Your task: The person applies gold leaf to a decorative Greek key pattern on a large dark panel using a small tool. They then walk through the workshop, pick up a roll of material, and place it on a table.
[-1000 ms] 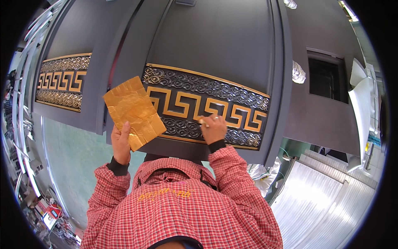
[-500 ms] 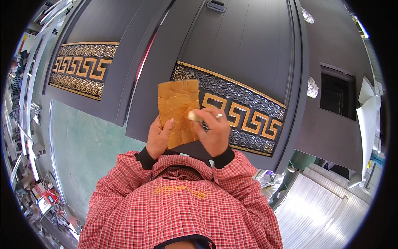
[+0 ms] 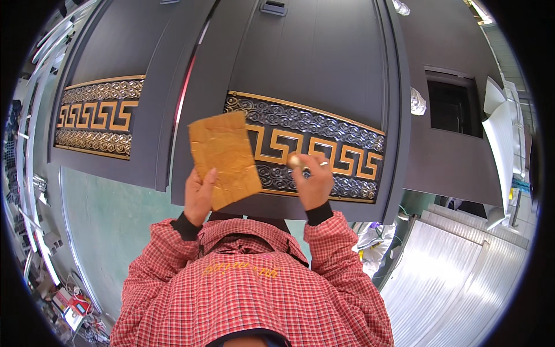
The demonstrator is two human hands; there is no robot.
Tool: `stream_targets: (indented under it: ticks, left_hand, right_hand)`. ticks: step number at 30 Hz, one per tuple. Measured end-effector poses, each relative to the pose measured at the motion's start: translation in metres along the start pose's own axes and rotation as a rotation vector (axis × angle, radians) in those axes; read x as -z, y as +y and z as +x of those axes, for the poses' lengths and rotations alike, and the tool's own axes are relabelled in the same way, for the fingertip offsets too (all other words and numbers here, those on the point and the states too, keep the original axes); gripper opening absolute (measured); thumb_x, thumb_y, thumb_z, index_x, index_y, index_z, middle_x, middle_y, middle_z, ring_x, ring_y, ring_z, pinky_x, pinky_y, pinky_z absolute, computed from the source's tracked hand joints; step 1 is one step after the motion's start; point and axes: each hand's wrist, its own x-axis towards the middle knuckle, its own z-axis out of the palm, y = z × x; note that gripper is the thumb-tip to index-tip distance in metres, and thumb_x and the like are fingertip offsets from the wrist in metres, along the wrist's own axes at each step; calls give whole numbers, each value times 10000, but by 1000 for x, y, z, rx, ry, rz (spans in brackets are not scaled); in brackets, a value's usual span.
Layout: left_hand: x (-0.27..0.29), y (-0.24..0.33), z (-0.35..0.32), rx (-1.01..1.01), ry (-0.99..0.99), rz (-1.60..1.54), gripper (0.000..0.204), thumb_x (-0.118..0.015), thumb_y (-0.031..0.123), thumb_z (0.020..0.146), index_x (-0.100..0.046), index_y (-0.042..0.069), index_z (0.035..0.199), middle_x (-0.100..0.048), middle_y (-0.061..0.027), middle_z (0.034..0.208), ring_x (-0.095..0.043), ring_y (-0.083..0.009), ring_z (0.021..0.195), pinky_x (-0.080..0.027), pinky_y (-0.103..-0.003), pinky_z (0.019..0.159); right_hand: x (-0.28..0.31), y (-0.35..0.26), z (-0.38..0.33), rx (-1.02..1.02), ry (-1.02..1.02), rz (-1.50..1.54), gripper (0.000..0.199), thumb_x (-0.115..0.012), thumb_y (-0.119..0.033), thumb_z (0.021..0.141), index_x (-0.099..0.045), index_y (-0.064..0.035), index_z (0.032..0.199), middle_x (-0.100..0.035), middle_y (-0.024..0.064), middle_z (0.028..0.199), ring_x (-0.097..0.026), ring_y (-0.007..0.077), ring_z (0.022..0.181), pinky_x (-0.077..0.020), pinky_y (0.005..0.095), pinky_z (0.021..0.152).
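Note:
My left hand [image 3: 199,197] grips the lower left edge of a creased, gold-smeared piece of cardboard [image 3: 222,156], its thumb on top. In my right hand [image 3: 314,184] is a small pale, round-ended pad [image 3: 295,161], pinched between fingers and thumb; its exact kind is unclear. That hand is over the decorated band of a dark grey door panel [image 3: 324,55]. The band has a gold key-pattern strip [image 3: 276,146] between two rows of dark, silvery relief swirls [image 3: 324,124]. Whether the pad touches the band I cannot tell.
To the left lies another grey panel [image 3: 151,136] whose swirl rows [image 3: 95,140] are gold. Farther right is a grey panel with a dark rectangular opening [image 3: 454,105]. Ribbed translucent sheets [image 3: 445,260] lie at lower right, near crumpled plastic [image 3: 376,246]. Green floor [image 3: 110,225] shows at left.
My right hand has moved the pad off the cardboard, rightward over the decorated band. My left hand has shifted left with the cardboard, now tilted. The view has shifted slightly.

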Motion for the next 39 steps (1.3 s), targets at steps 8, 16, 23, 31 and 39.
stream_targets:
  ticks: [8, 16, 23, 31, 39]
  left_hand:
    - [15, 7, 5, -5, 98, 29, 280, -457, 136, 927, -445, -4, 1170, -563, -68, 1088, -555, -117, 941, -462, -255, 802]
    - [15, 6, 6, 2, 196, 63, 295, -458, 136, 926, -436, 1, 1187, -557, -63, 1104, -542, -116, 963, -448, -252, 822]
    - [6, 9, 11, 4, 181, 50, 301, -458, 137, 927, -431, 1, 1194, -550, -63, 1114, -542, -115, 966, -447, -251, 818]
    - [2, 11, 12, -14, 214, 57, 299, -443, 141, 932, -422, -3, 1193, -546, -69, 1118, -542, -119, 969, -443, -255, 828]
    - [-4, 18, 16, -15, 191, 61, 296, -444, 149, 933, -424, -3, 1186, -546, -73, 1111, -542, -123, 968, -445, -256, 826]
  right_hand:
    - [-45, 73, 30, -154, 14, -152, 160, -649, -136, 689, -652, -114, 848, -576, 66, 823, -544, 260, 815, -451, 374, 682]
    - [-43, 81, -26, -97, -263, -125, 92, -650, -161, 664, -650, -130, 751, -560, 57, 766, -537, 269, 756, -421, 386, 651]
    - [-39, 85, 31, -92, -62, -115, 103, -638, -200, 736, -659, -121, 799, -579, 77, 784, -548, 278, 758, -441, 379, 651]
    - [-36, 87, -29, -57, -243, -92, 139, -654, -94, 642, -646, -128, 776, -541, 32, 765, -538, 230, 766, -407, 366, 664]
    - [-28, 105, -33, -42, -152, -203, 123, -660, -126, 636, -628, -130, 754, -563, 37, 764, -546, 239, 758, -419, 373, 659]
